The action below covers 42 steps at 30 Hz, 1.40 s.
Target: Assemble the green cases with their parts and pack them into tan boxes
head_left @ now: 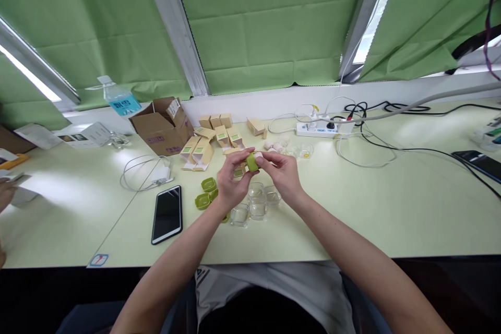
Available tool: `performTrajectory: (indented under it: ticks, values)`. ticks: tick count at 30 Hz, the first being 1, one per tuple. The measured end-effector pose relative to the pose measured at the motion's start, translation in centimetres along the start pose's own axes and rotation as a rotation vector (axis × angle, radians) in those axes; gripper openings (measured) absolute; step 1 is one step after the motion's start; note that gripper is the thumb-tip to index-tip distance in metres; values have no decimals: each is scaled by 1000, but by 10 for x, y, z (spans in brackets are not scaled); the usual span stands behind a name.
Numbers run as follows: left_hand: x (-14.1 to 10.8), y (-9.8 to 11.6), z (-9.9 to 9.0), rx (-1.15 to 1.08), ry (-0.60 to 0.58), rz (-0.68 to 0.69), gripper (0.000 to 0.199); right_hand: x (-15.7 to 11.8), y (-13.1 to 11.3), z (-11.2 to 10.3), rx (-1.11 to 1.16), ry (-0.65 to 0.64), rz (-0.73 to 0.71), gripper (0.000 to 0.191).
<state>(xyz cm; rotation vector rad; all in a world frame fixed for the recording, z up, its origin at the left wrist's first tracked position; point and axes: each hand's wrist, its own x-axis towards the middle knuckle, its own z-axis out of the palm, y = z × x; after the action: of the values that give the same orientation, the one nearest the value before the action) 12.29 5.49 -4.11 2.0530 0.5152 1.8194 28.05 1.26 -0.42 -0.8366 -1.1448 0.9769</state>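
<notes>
Both hands meet above the middle of the table around a small green plastic cup (pixel 252 162). My left hand (pixel 234 180) is closed on its left side. My right hand (pixel 285 176) pinches it from the right, its thumb by a small whitish piece (pixel 258 155) at the cup's top; what that piece is I cannot make out. Below my hands stand several clear square plastic containers (pixel 257 207). Left of them lie several green cups (pixel 202 200), partly hidden by my left wrist. Several small whitish pieces (pixel 276 145) and more clear containers (pixel 305 151) lie behind my right hand.
Small beige cartons (pixel 202 152) and an open cardboard box (pixel 166 133) stand at the back left. A phone (pixel 167 215) and a charger with cable (pixel 160 175) lie left. Behind, a power strip (pixel 323 128) trails cables. At the far left edge, another person's hand (pixel 5 193) shows.
</notes>
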Motion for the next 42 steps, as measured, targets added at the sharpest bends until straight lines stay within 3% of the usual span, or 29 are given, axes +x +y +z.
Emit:
performTrajectory:
  ticks: [3,6,8,10,13,16,18,21,25,28,34,38,42]
  values:
    - [6,-1,-3,-51,-4,-80,50,7,-3,-9,-49,-45,-3,57]
    - [13,-6,-10,-84,24,-191,51,18,-6,-25,-128,4,-46,63]
    - [18,-11,-16,-94,25,-260,51,24,-7,-37,-297,61,-132,50]
    - [21,-15,-22,-99,3,-319,52,28,-9,-48,-550,23,-174,33]
    - [23,-18,-27,-119,-24,-397,53,28,-16,-59,-855,-274,-64,25]
    - [24,-16,-30,-144,-32,-459,53,23,-25,-63,-993,-665,101,40]
    - [24,-15,-30,-154,-28,-479,53,20,-29,-63,-1022,-849,180,58]
    - [25,-14,-29,-173,-12,-492,53,17,-30,-60,-1125,-945,227,76]
    - [24,-14,-27,-193,18,-482,55,16,-25,-62,-1269,-881,230,55]
    - [24,-11,-26,-204,17,-461,54,21,-25,-72,-1057,-798,203,46]
    - [22,-3,-21,-284,-60,-407,53,33,-14,-75,-195,-555,125,49]
    - [21,3,-18,-348,-85,-337,49,33,0,-62,33,-487,174,60]
    - [21,7,-18,-340,-149,-318,48,32,9,-55,232,-533,265,60]
